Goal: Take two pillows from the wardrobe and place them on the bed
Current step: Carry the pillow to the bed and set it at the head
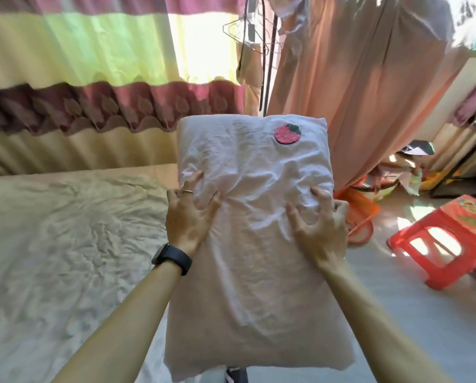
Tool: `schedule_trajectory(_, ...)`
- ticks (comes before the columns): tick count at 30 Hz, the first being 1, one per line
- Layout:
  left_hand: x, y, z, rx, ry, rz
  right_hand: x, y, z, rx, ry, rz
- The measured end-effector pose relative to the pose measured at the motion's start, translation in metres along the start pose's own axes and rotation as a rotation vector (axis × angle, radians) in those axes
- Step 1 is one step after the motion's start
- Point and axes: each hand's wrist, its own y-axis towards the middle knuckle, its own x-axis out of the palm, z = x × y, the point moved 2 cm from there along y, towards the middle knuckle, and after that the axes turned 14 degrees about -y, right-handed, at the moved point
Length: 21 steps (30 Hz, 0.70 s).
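Observation:
I hold a pale pink pillow point(254, 244) with a strawberry patch near its top, upright in front of me, off the floor. My left hand point(191, 214) grips its left side, fingers dug into the cover, with a ring and a black wristband on that arm. On the pillow's right side my right hand point(321, 225) clutches it with clawed fingers. The bed point(65, 244) with a rumpled beige sheet lies to the left, beside and below the pillow. No second pillow shows, and the wardrobe is not clearly in view.
Striped curtains point(107, 78) hang behind the bed. A peach drape point(355, 92) and a rack with hangers point(261, 45) stand ahead. A red plastic stool point(446, 244), an orange basket point(358, 214) and scattered papers lie on the floor at right.

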Motion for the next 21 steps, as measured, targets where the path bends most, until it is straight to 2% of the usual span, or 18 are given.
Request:
schedule_trajectory(7, 0.029, 0.161, -0.030, 0.003, 0.012, 0.110, 0.104, 0.149, -0.072, -0.118, 0.085, -0.011)
schedule_trajectory(15, 0.057, 0.341, -0.059, 0.020, 0.039, 0.160, 0.208, 0.304, -0.138, -0.147, 0.137, -0.045)
schedule_trajectory(21, 0.089, 0.462, -0.109, 0.011, 0.066, 0.212, 0.305, 0.411, -0.184, -0.193, 0.163, -0.144)
